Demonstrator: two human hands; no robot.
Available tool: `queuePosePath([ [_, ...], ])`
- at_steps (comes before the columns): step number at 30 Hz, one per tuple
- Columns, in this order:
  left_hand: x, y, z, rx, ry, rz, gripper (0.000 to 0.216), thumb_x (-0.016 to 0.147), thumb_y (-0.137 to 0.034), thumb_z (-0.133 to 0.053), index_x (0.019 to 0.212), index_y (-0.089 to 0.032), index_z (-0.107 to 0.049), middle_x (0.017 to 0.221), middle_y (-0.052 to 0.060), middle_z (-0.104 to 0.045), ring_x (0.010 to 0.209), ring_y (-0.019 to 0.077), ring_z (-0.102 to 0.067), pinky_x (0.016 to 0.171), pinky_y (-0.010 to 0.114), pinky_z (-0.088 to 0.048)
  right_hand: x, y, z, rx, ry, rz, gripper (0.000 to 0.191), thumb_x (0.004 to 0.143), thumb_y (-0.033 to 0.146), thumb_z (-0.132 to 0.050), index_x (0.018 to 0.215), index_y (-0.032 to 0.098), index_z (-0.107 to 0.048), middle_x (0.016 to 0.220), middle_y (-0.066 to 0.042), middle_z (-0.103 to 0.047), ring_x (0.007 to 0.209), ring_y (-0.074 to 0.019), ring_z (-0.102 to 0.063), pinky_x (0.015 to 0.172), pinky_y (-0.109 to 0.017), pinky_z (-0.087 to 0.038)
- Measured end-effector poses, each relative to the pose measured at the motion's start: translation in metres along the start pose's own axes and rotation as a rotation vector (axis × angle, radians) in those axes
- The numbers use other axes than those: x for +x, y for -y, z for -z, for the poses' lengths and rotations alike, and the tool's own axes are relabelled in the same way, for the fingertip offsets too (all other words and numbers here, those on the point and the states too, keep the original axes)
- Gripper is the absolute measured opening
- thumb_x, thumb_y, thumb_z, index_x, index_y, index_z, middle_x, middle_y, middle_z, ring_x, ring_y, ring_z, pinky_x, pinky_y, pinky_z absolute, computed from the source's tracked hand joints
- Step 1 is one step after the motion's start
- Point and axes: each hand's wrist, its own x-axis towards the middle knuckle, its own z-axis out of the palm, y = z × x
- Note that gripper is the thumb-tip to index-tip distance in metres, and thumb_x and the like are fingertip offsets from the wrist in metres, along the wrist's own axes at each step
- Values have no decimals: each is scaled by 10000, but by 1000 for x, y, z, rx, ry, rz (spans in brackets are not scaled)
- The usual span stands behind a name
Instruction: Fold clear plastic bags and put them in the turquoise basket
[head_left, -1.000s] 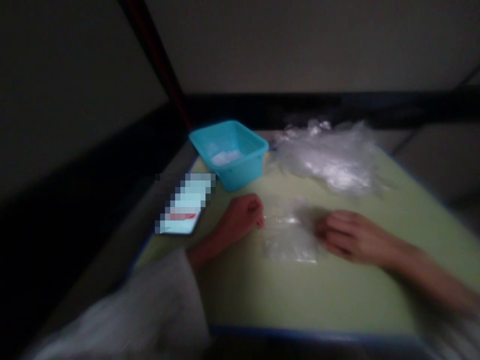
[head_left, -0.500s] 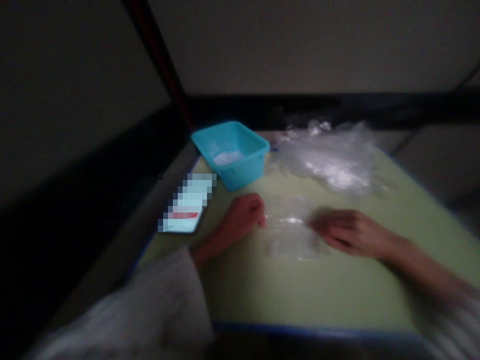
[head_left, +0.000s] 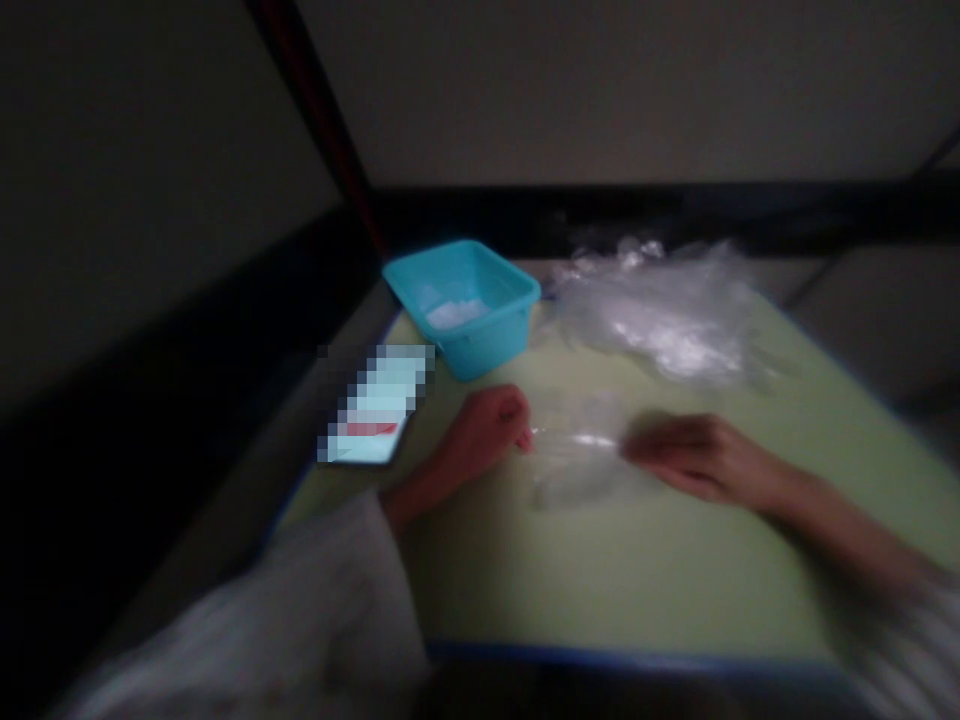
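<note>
My left hand [head_left: 487, 428] pinches the clear bag [head_left: 577, 468] by its edge; my right hand [head_left: 694, 458] touches it, grip unclear. It seems limp, slippery film, best held at the edges.

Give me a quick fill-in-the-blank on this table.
1. The left hand and right hand both touch the small clear bag, which lies on the ____ table.
2. The turquoise tub holds something ____.
3. The phone lies to the ____ of the left hand.
4. The pile of clear plastic sits to the ____ of the tub.
Missing words: green; white; left; right.
</note>
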Motion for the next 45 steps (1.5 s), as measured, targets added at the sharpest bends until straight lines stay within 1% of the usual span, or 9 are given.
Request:
queuePosePath([
  [9,3,1,6,-52,73,21,128,799,-132,-459,682,-154,-506,593,5,-671,524,107,-641,459,155,-396,2,-4,1,107,-39,-168,326,965,297,-411,980,135,-694,859,-99,-729,753,-170,-690,653,-270,-533],
  [21,5,7,18,66,118,-3,137,810,-193,-489,701,-141,-554,678,28,-712,371,45,-453,423,167,-312,2,-4,2,204,-91,-316,311,928,344,-478,880,162,-725,691,-54,-690,549,-128,-610,498,-230,-448],
  [26,4,5,18,74,139,28,128,811,-200,-495,720,-135,-558,676,32,-709,358,38,-442,411,162,-297,8,0,6,310,-105,-469,325,878,394,-522,717,161,-682,518,5,-559,429,-97,-461,402,-218,-349],
  [29,3,3,18,38,134,50,89,813,-202,-495,762,-143,-538,656,18,-700,333,38,-422,378,158,-281,17,4,8,453,-131,-614,351,837,442,-545,638,165,-626,553,-7,-558,486,-116,-484,433,-232,-377],
  [32,3,2,17,-24,133,80,36,802,-176,-498,830,-154,-503,641,-3,-689,316,41,-402,353,154,-274,26,6,7,543,-167,-765,315,791,455,-582,673,164,-614,602,-24,-587,532,-136,-518,462,-250,-398],
  [35,3,2,15,-66,134,120,102,785,-138,-494,884,-158,-477,632,-14,-684,310,41,-387,353,154,-269,32,6,4,577,-236,-873,242,736,412,-617,752,173,-584,610,-24,-596,534,-143,-527,463,-255,-394],
  [38,4,2,15,-88,128,154,149,786,-126,-488,929,-160,-465,623,-24,-680,314,47,-390,363,161,-272,37,7,1,606,-307,-956,278,701,378,-618,877,179,-536,604,-16,-594,516,-146,-523,438,-251,-363],
  [42,3,-2,14,-87,115,182,190,790,-116,-490,973,-153,-460,591,-38,-661,318,49,-372,369,166,-266,40,9,0,619,-345,-1000,373,678,353,-612,977,175,-476,604,-17,-601,488,-142,-517,403,-245,-320],
  [45,2,-4,14,-78,112,196,236,777,-122,-520,1006,-147,-468,584,-41,-654,326,56,-374,373,176,-269,40,6,-2,584,-381,-1011,409,651,340,-624,990,177,-463,602,-16,-608,495,-154,-544,409,-255,-358],
])
